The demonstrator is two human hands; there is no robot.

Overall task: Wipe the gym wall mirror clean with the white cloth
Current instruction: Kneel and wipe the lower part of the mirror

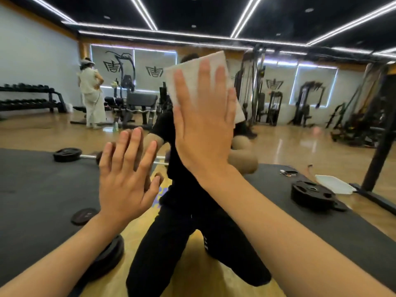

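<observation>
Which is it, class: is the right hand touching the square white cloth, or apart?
Touching. The head view shows the right hand laid flat on the square white cloth, straight fingers spread across it.

The large flat glass wall mirror (300,138) stands upright and fills the view, reflecting the gym floor and ceiling lights. The white rectangular textured cloth (191,81) lies spread flat on the glass, upper middle, slightly tilted, pressed under the straight fingers of the right hand (203,142); its top edge and lower right corner show past the hand
</observation>
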